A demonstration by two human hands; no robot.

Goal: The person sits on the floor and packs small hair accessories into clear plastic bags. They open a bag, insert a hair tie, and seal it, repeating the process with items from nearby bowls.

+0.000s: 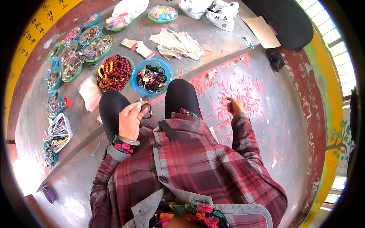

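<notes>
Pinching a dark ring-shaped bracelet (146, 110) at centre frame, the left hand (130, 121) is closed on it; a firm fingertip grip seems advisable, the loop being thin. The right hand (235, 106), right of centre, is loosely curled and apparently empty, above scattered red slivers (243, 85); glossy beads (114, 72) are heaped in a bowl, upper left.

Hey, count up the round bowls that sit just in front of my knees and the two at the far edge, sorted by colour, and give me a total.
Blue bowl, holding dark bracelets: 1
Green bowl under the red beads: 1
Green bowls at the far edge: 2
Total: 4
</notes>
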